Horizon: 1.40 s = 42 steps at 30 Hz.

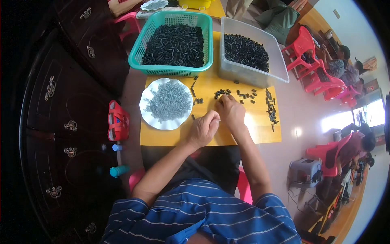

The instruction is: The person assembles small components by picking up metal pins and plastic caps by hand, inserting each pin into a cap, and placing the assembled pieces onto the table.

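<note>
My left hand (204, 129) is curled closed above the near part of the yellow table (170, 137). A pale speck shows at its fingertips, too small to name. Just right of it, my right hand (231, 112) reaches forward with fingers bent down onto a small heap of short black tube-like pieces (221, 93). Whether a piece is between those fingers is hidden. More loose black pieces (245, 96) lie to the right of the heap. To the left stands a white wavy-rimmed plate (145, 115) piled with small clear pieces (168, 100).
A green basket (172, 72) and a translucent bin (252, 74), both full of black pieces, stand at the table's far side. Scattered black pieces (271, 109) line the right edge. Dark cabinets (73, 110) rise at left, beside a red bag (118, 121). People sit on red chairs (302, 46) at right.
</note>
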Each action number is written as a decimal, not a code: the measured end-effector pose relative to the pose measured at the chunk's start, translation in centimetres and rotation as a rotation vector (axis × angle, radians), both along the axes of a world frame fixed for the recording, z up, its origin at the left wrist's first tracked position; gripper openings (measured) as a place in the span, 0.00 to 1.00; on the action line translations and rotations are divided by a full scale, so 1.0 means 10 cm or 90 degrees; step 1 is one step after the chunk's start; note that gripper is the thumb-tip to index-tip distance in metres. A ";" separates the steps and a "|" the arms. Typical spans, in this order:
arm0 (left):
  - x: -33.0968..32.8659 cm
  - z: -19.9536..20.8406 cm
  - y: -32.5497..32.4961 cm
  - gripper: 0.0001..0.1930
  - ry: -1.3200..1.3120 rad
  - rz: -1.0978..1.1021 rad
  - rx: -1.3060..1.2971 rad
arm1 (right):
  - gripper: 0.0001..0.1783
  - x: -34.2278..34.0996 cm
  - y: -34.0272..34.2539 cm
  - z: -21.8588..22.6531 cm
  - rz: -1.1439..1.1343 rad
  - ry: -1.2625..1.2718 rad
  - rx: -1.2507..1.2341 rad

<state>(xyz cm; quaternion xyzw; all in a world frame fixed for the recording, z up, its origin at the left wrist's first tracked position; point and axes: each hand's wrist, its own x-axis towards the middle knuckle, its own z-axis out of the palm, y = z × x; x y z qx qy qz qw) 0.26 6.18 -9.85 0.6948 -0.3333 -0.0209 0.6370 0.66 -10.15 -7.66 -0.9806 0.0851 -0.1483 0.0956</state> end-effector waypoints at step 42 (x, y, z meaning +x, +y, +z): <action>-0.04 0.63 -0.13 0.07 -0.306 0.027 0.191 | 0.08 -1.00 -0.20 0.21 0.122 -0.029 1.001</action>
